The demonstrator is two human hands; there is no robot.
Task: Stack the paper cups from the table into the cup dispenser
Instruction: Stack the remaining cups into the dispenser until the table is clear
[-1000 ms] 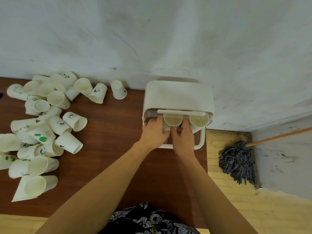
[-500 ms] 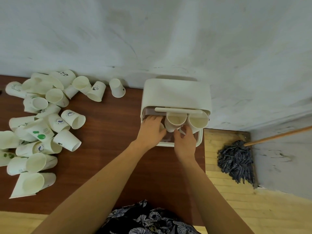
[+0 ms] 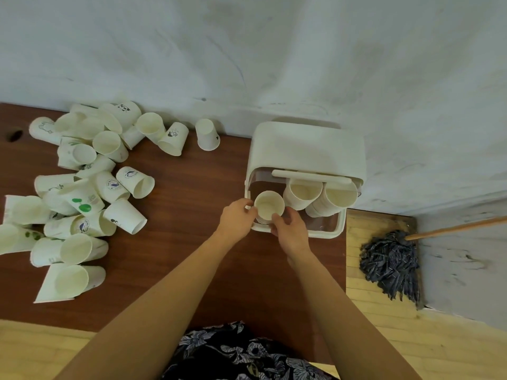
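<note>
A white cup dispenser (image 3: 307,149) stands at the table's back right, its front open. Two cup stacks (image 3: 321,197) lean out under its handle bar. At the left slot of the opening, a paper cup (image 3: 269,205) faces mouth up. My left hand (image 3: 237,216) grips its left side and my right hand (image 3: 289,231) grips its right side from below. Whether more cups sit under it I cannot tell. Several loose paper cups (image 3: 82,187) lie on their sides in a heap on the left of the table.
The brown wooden table (image 3: 192,215) ends just right of the dispenser. A grey wall runs behind it. A dark mop (image 3: 389,261) with a wooden handle lies on the floor to the right. One cup (image 3: 207,134) stands upside down near the wall.
Both hands have drawn back out of the dispenser's opening toward me. A cup now shows between them at the left slot, and the two stacks lean further forward.
</note>
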